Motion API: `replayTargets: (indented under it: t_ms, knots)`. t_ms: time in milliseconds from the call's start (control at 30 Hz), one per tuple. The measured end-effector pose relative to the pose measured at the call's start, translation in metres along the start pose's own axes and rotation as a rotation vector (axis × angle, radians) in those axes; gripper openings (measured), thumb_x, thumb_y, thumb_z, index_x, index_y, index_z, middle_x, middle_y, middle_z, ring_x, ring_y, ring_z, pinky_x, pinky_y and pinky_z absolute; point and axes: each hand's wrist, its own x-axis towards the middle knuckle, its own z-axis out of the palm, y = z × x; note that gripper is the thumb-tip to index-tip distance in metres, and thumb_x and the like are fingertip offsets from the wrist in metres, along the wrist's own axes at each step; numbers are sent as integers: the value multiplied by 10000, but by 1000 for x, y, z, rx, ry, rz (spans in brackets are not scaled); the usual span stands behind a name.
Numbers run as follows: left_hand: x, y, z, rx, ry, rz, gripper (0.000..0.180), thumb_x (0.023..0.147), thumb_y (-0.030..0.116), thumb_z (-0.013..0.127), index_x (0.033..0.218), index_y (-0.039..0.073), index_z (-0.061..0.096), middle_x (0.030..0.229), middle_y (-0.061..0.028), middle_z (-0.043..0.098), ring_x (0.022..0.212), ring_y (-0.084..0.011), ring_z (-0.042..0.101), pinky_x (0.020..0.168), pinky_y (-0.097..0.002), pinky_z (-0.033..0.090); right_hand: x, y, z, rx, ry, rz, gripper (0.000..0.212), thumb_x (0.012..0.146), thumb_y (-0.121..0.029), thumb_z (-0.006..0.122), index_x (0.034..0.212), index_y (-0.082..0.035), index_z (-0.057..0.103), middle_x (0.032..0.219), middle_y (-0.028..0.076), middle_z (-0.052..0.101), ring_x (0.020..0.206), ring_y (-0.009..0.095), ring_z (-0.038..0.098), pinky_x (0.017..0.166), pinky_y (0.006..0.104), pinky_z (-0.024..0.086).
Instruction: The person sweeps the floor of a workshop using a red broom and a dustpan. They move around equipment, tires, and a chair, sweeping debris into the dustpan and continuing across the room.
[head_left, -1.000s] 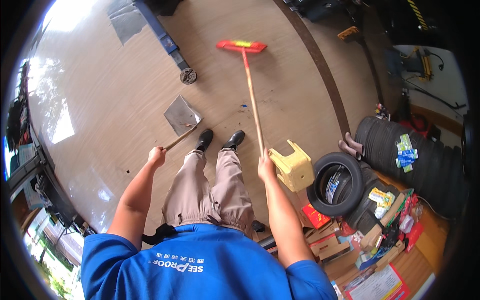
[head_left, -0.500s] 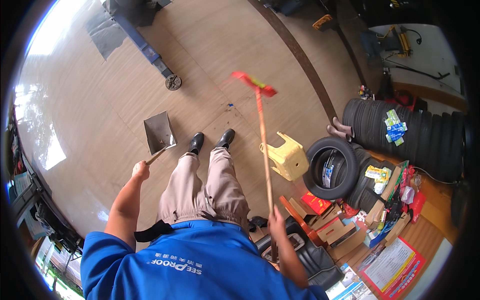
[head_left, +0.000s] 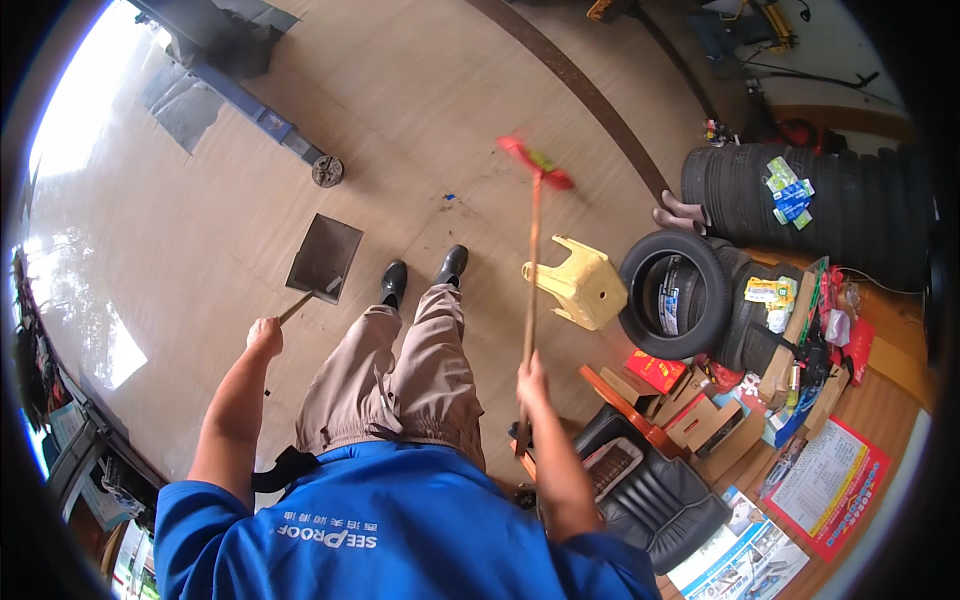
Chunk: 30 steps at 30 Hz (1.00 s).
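Note:
My left hand (head_left: 265, 337) is closed round the stick handle of a grey dustpan (head_left: 325, 257), which lies near the floor to the left of my boots. In my right hand (head_left: 533, 382) is the long wooden handle of a broom (head_left: 534, 235), held partway down its length. The red broom head (head_left: 536, 163), with a yellow-green patch, is out in front on the right, slightly blurred. Dirt specks and a small blue scrap (head_left: 449, 197) lie on the floor between dustpan and broom head.
A yellow plastic stool (head_left: 580, 283) stands right of the broom handle. Beyond it are a tyre (head_left: 676, 295), a row of tyres (head_left: 800, 197), and pale boots (head_left: 682, 212). A black padded chair (head_left: 660, 500) and cardboard boxes (head_left: 705, 425) are near my right arm. A blue lift arm (head_left: 245, 105) reaches in front.
The broom head has swung to the right, and my right hand has moved forward. The dustpan now appears flatter and a little higher in view, with my left hand shifted slightly left.

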Motion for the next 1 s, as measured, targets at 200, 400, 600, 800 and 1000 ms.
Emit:
replayTargets:
  t_ms: [200, 400, 600, 800, 1000]
  knots:
    - [15, 5, 1, 24, 32, -39, 208, 831, 73, 502, 973, 107, 650, 1006, -160, 634, 946, -334, 621, 767, -400, 529, -219, 44, -29, -224, -313, -94, 556, 879, -259, 539, 1363, -68, 344, 909, 270, 607, 839, 414, 604, 705, 455, 489]
    - [4, 17, -30, 72, -15, 8, 209, 861, 106, 488, 966, 101, 669, 1066, -165, 618, 974, -326, 618, 780, -409, 524, -259, 34, -67, -92, -311, -48, 445, 887, -265, 497, 1302, -108, 462, 793, 162, 612, 686, 209, 627, 602, 345, 487]
    - [-37, 4, -43, 149, 67, -23, 247, 913, 180, 451, 1084, 161, 629, 1071, -176, 585, 988, -335, 603, 790, -419, 513, -107, -31, -61, 310, -151, 205, 428, 943, -255, 479, 1344, -117, 414, 537, -14, 435, 422, 89, 430, 364, 269, 362]
    - [-39, 10, -55, 249, 89, 35, 295, 884, 96, 459, 1134, 176, 594, 1052, -200, 562, 968, -349, 600, 792, -418, 515, 53, -28, -47, 532, -43, 155, 358, 939, -187, 423, 1291, -124, 398, 504, 13, 401, 358, 132, 414, 313, 299, 372]
    - [-29, 13, -38, 281, 34, 6, 269, 897, 151, 468, 1103, 90, 629, 1104, -200, 573, 1011, -328, 604, 806, -391, 525, -76, 63, 60, 31, 184, -63, 515, 918, -236, 465, 1385, -97, 298, 991, 252, 612, 838, 398, 619, 714, 462, 502]
